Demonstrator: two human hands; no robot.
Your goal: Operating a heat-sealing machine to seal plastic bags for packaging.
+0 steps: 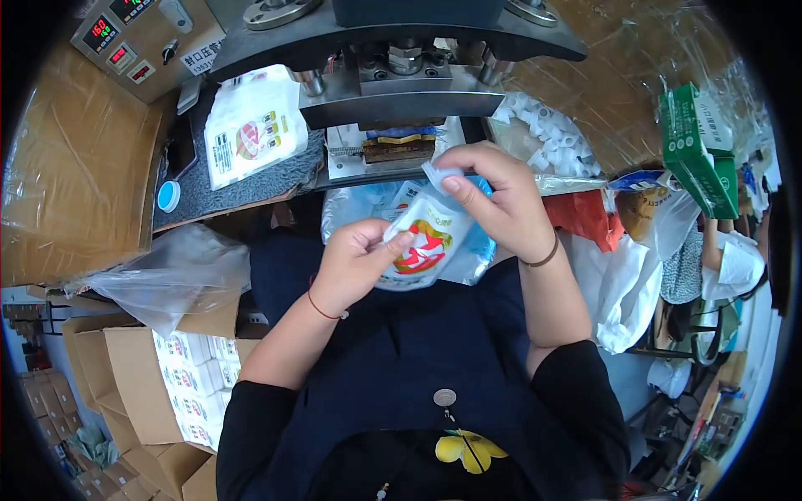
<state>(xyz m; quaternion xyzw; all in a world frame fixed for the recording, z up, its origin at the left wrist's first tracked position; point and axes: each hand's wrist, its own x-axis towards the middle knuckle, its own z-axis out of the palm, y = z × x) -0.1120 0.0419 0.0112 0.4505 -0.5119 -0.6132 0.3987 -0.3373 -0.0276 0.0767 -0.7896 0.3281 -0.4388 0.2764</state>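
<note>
Frame centre: your left hand [355, 263] and right hand [493, 200] are pinching 1 light, floppy, slippery pouch [422, 242]; grip its edges.

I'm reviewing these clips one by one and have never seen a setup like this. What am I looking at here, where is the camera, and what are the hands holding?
The single picture comes from a fisheye camera on a seated person's head, looking down, so straight edges bend near the rim. Both bare hands hold one white printed pouch: the left hand grips its lower edge, and the right hand pinches a small white spout piece at its top. In front stands a grey metal press machine with a control box. A stack of similar pouches lies on a grey mat, beside a blue cap. White spouts are heaped to the right.
</note>
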